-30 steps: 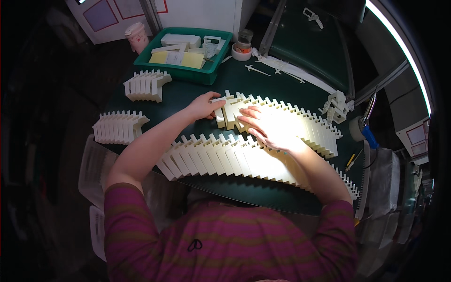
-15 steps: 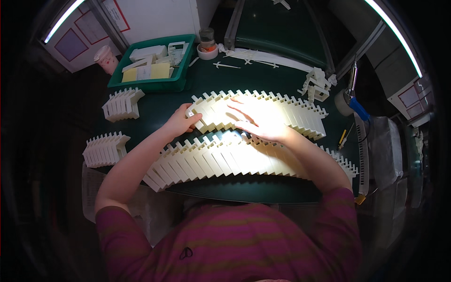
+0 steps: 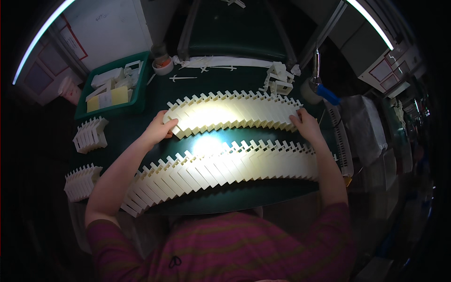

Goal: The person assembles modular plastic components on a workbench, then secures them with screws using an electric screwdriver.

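The left hand (image 3: 157, 129) and right hand (image 3: 306, 124), fingers curled, pressed opposite ends of the far arched row of cream notched plastic pieces (image 3: 235, 113) between them.

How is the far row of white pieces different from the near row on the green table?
The far row of white pieces is shorter than the near row of white pieces. The left hand and right hand press on the two ends of the far row; no hand grips the near row, though both forearms cross over it. The far row curves gently; the near row sweeps lower at its left end. Both are overlapping, notched white pieces.
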`<state>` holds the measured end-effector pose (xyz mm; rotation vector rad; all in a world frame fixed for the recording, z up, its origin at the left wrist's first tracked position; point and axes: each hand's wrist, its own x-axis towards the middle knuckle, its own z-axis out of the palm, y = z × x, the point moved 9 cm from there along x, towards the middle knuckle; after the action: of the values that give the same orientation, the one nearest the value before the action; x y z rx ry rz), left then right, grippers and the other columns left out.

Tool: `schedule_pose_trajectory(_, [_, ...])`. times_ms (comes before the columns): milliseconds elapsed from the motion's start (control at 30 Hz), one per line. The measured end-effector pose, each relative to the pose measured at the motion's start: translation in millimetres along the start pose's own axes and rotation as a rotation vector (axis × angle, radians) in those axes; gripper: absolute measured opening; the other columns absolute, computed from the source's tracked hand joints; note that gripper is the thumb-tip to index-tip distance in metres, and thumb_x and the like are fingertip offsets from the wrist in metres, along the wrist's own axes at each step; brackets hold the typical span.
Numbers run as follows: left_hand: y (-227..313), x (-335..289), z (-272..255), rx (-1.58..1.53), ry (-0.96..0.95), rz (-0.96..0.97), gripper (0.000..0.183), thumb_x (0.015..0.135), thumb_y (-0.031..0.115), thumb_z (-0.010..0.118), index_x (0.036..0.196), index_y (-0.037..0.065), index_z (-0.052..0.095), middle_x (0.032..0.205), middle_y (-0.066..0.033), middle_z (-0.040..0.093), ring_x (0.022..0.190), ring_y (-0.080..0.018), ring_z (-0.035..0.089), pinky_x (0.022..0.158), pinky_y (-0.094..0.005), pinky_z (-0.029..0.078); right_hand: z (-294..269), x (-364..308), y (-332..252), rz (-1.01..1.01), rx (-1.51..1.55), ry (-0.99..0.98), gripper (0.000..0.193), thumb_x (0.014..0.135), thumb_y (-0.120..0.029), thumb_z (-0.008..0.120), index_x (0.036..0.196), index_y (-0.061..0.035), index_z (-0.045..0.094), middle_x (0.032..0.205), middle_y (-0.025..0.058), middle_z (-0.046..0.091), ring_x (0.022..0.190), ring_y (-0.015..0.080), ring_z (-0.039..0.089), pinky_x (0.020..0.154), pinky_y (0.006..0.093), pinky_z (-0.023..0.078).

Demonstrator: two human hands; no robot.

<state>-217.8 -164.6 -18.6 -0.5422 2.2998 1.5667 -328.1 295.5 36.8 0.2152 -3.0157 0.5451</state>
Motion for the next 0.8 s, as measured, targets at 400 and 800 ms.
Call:
schedule_pose_trajectory(400, [113, -29, -16, 0.393, 0.311, 0.452, 0.060, 0.085, 0.030, 0.063, 0.134, 0.007, 0.037, 0.136, -0.0152, 0.032, 0.072, -0.0222, 0.062, 0.075, -0.0339, 0.050, -7, 94, -107, -0.769, -0.699, 0.307, 0.039, 0.069, -0.015, 0.070, 0.108, -0.0150, 0.063, 0.131, 0.0060, 0.047, 0.126, 0.0231, 0.039, 0.097, 0.0403, 0.038])
schedule_pose_trajectory(800, [120, -20, -14, 0.215, 0.176, 0.487, 0.057, 0.083, 0.024, 0.066, 0.132, 0.011, 0.041, 0.139, -0.0122, 0.032, 0.085, -0.0156, 0.057, 0.080, -0.0293, 0.047, -19, 198, -94, -0.287, 0.004, 0.278, 0.034, 0.074, -0.008, 0.062, 0.107, -0.0071, 0.063, 0.127, 0.0068, 0.051, 0.122, 0.0236, 0.045, 0.096, 0.0454, 0.036])
